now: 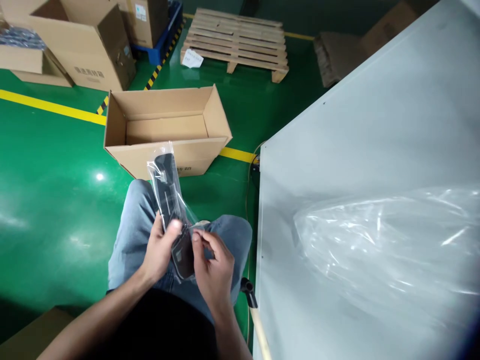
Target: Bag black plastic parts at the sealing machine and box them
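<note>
A long black plastic part (165,182) lies inside a clear plastic bag (181,200) above my lap. My left hand (161,247) is closed round the bagged part near its middle, with the thumb on top. My right hand (213,262) pinches the edge of the clear bag at the part's right side, thumb and forefinger together. The part is tilted, its far end pointing toward the open cardboard box. Where the fingers of my left hand pass under the part, they are hidden.
An open cardboard box (168,155) stands on the green floor before my knees. At right is a grey-white table (285,175) with clear plastic sheeting (375,240) on it. Farther off are a wooden pallet (236,40) and more cartons (86,55). A pale pole (258,330) stands beside my right knee.
</note>
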`<control>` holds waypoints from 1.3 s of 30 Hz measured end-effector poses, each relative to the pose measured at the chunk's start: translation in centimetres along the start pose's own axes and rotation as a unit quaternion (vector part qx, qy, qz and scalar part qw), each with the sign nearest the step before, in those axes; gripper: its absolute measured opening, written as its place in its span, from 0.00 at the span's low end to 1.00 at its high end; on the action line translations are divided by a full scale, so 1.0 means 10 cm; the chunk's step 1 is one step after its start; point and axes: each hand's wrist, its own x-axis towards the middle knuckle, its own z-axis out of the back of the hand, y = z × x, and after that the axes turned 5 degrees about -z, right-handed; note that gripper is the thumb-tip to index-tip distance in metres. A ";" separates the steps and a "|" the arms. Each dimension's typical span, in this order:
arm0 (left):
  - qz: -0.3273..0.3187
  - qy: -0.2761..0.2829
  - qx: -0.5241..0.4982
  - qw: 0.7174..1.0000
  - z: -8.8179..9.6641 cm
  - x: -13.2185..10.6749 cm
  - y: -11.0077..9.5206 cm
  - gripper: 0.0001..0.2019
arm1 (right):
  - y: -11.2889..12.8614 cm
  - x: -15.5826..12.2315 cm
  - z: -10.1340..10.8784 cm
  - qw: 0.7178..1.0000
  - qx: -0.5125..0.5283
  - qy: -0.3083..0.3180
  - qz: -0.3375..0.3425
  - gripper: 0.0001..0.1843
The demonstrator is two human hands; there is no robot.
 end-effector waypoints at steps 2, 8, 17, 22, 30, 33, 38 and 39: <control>-0.012 -0.013 0.019 1.000 -0.02 -0.01 -0.03 0.27 | -0.01 0.03 0.03 0.999 0.016 0.020 -0.027 0.13; 0.065 -0.054 -0.016 0.996 0.03 0.10 -0.34 0.28 | -0.16 0.25 0.51 0.959 0.184 -0.089 -0.198 0.25; -0.026 -0.050 0.013 0.998 0.03 0.02 -0.29 0.30 | 0.11 0.07 0.19 0.999 0.025 0.026 -0.018 0.12; 0.046 0.011 -0.019 0.999 0.04 -0.01 -0.26 0.28 | 0.04 0.11 0.07 0.970 0.156 0.082 -0.165 0.16; 0.130 0.035 -0.106 0.985 0.05 0.08 -0.26 0.25 | -0.03 0.13 0.13 0.958 0.209 0.093 -0.170 0.16; 0.097 0.025 -0.086 0.991 0.04 0.11 -0.28 0.27 | 0.02 0.08 0.17 0.994 0.100 -0.008 -0.033 0.14; -0.007 -0.025 -0.027 0.999 0.03 0.10 -0.23 0.28 | 0.14 0.02 0.20 0.991 -0.045 0.001 0.127 0.13; -0.028 -0.034 -0.017 0.999 0.03 0.08 -0.20 0.28 | 0.16 0.02 0.18 0.990 -0.054 0.011 0.126 0.10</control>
